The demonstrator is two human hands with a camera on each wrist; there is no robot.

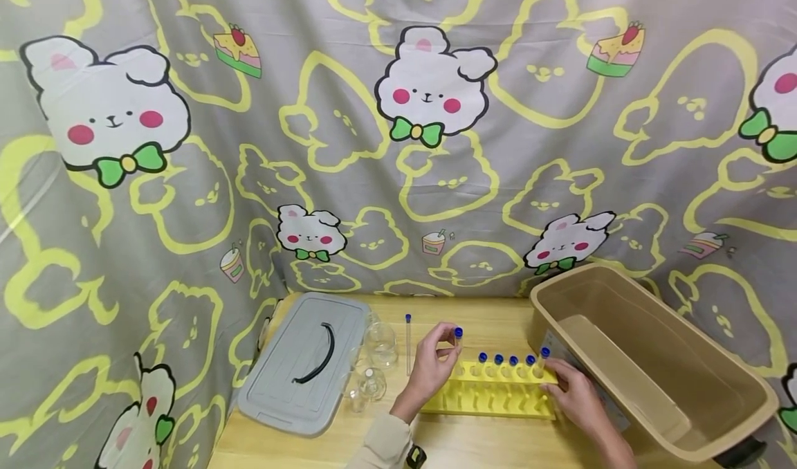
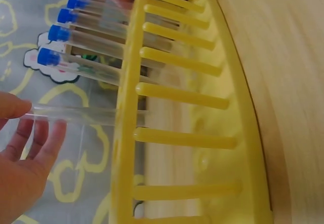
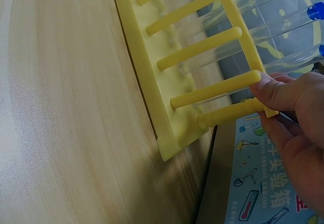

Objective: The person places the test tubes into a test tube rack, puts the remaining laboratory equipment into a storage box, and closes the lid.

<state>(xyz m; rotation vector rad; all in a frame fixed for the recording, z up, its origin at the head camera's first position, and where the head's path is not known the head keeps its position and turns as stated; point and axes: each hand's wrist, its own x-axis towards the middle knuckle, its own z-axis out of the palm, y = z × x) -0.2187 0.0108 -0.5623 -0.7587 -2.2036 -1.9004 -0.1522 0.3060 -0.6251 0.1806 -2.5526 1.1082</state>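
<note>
My left hand pinches a blue-capped test tube near its top. In the left wrist view the tube's lower end shows just past the top plate of the yellow test tube rack. Several other test tubes with blue caps stand in the rack, toward its right side. My right hand grips the rack's right end, with the thumb against the top plate. The left fingers hide part of the held tube in the head view.
Left of the rack, another blue-capped tube lies on the wooden table. Beside it are a clear beaker, a flask and a grey lid with a black handle. A brown bin stands on the right.
</note>
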